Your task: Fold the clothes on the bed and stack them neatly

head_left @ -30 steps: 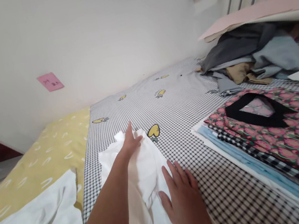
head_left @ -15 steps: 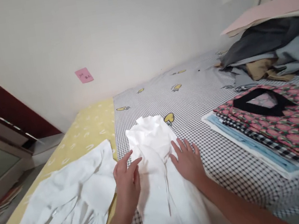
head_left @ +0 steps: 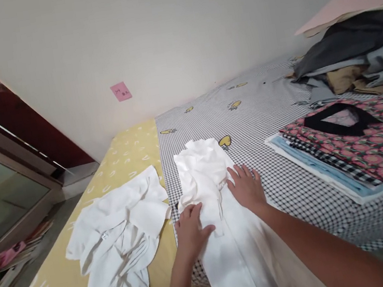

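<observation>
A white garment [head_left: 224,250] lies lengthwise before me, its ruffled, bunched end on the checked sheet and its long part running toward me. My left hand [head_left: 192,230] rests on its left edge below the ruffles, fingers stretched and thumb apart. On the opposite edge, my right hand [head_left: 248,188] lies with fingers spread, touching the fabric beside the gathered part. Both hands are open and hold nothing. To the left, a second white garment [head_left: 119,239] sits crumpled on the yellow bedding.
Folded clothes [head_left: 368,143] with a pink floral top are stacked at the right. Behind them is a heap of dark and grey clothes [head_left: 348,48]. Yellow bedding [head_left: 130,149] borders the checked sheet [head_left: 260,117]. A pink note [head_left: 120,91] is on the wall.
My left hand has come down from above the ruffles onto the garment's left edge, nearer to me. The right hand stays on the right edge. The view has shifted slightly left.
</observation>
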### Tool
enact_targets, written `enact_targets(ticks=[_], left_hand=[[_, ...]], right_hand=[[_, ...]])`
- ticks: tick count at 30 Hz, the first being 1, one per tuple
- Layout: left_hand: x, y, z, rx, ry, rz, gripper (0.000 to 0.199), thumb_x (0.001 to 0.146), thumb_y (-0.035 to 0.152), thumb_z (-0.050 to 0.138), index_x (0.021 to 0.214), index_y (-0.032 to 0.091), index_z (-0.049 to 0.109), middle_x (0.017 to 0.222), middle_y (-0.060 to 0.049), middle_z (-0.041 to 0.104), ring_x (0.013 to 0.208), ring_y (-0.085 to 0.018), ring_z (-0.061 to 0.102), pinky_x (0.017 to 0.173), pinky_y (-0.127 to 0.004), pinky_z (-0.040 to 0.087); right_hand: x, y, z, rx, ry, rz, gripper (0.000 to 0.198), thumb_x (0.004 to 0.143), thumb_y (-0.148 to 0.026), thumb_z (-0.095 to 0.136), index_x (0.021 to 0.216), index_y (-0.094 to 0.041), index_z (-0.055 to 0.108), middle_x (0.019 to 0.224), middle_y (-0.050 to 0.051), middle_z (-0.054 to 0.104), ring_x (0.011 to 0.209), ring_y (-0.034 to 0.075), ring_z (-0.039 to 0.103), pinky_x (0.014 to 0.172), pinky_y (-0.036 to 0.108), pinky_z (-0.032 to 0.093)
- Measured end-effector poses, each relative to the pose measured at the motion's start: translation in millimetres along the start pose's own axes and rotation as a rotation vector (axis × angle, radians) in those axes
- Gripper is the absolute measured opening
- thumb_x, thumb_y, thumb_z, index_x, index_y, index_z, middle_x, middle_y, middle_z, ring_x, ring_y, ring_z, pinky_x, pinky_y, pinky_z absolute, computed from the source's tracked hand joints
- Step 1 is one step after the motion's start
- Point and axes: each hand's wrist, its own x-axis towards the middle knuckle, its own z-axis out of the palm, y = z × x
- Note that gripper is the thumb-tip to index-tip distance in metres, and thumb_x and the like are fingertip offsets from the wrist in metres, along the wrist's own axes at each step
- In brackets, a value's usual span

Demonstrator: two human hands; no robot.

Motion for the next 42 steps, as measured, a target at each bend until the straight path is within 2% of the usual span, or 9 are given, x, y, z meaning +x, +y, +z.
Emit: enact_targets(ticks=[6,12,14,16,18,21,28,37,42], left_hand=[[1.6,-11.2,5.6,-0.561,0.242,-0.060,0.019,0.081,0.026,0.064,0.098,0.024,0.073,0.115,-0.008,0.074,0.117,-0.030,0.064,0.109,-0.052,0.043],[2.2,-42.8,0.1,-1.684,0.429,-0.131,0.026,0.090,0.041,0.068,0.109,0.025,0.075,0.111,-0.004,0.079,0.109,-0.018,0.070,0.105,-0.032,0.052],[1.3,-63.2,-9.8,-2.014,0.372,0.006,0.027,0.099,0.038,0.056,0.118,0.029,0.074,0.118,-0.002,0.078,0.115,-0.014,0.069,0.112,-0.029,0.047],[-1.7,-85.7,-21.1,-2.188,0.206,0.195,0.036,0.104,0.036,0.043,0.124,0.032,0.072,0.126,-0.001,0.075,0.124,-0.014,0.065,0.118,-0.031,0.040],[-5.7,-106.0,-32.3,-2.251,0.088,0.333,0.041,0.106,0.036,0.035,0.129,0.032,0.069,0.132,-0.002,0.072,0.131,-0.015,0.061,0.122,-0.036,0.035],[-10.1,-127.7,-48.4,-2.248,0.061,0.437,0.042,0.106,0.037,0.034,0.133,0.033,0.066,0.135,-0.001,0.069,0.137,-0.016,0.055,0.124,-0.039,0.030],[-8.1,-146.3,-74.3,-1.933,0.321,0.471,0.037,0.098,0.051,0.050,0.128,0.038,0.069,0.124,0.003,0.075,0.132,-0.017,0.060,0.124,-0.039,0.033],[20.5,-92.7,-78.3,-2.118,0.383,0.346,0.039,0.105,0.036,0.040,0.122,0.028,0.074,0.106,-0.003,0.081,0.117,-0.015,0.070,0.116,-0.030,0.043],[53.2,-61.5,-81.5,-2.237,0.458,0.241,0.037,0.104,0.035,0.044,0.109,0.023,0.079,0.098,-0.005,0.082,0.108,-0.017,0.074,0.110,-0.031,0.050]], right_hand=[[0.6,1.5,4.4,-0.013,0.052,-0.018,0.051,0.102,-0.038,0.039,0.148,-0.019,0.053,0.156,0.012,0.050,0.144,0.034,0.038,0.116,0.056,0.025],[0.4,-0.1,4.7,-0.013,0.063,-0.011,0.049,0.102,-0.036,0.040,0.146,-0.020,0.055,0.155,0.010,0.052,0.144,0.034,0.039,0.115,0.056,0.026],[0.1,-1.1,3.7,-0.020,0.063,-0.009,0.049,0.103,-0.035,0.040,0.146,-0.020,0.055,0.154,0.010,0.053,0.144,0.033,0.039,0.115,0.056,0.026],[0.1,-1.9,3.1,-0.026,0.065,-0.009,0.048,0.103,-0.035,0.040,0.146,-0.020,0.055,0.154,0.010,0.053,0.143,0.033,0.040,0.116,0.055,0.025],[0.1,-2.2,3.2,-0.032,0.069,-0.010,0.048,0.102,-0.035,0.041,0.146,-0.020,0.056,0.155,0.010,0.052,0.143,0.033,0.040,0.116,0.055,0.025],[-0.5,-1.5,4.6,-0.040,0.076,-0.018,0.048,0.102,-0.035,0.041,0.145,-0.021,0.056,0.154,0.010,0.053,0.143,0.033,0.040,0.115,0.055,0.026],[-2.9,2.2,17.1,-0.069,0.172,-0.054,0.048,0.102,-0.033,0.035,0.141,-0.021,0.061,0.147,0.010,0.059,0.139,0.034,0.044,0.114,0.056,0.026],[-5.7,11.5,34.3,0.103,0.398,-0.162,0.055,0.093,-0.036,0.032,0.126,-0.017,0.071,0.132,0.019,0.068,0.129,0.042,0.053,0.109,0.063,0.032],[-4.5,15.9,51.3,0.243,0.510,-0.200,0.054,0.088,-0.033,0.036,0.132,-0.029,0.067,0.127,0.015,0.069,0.137,0.039,0.047,0.112,0.061,0.032]])
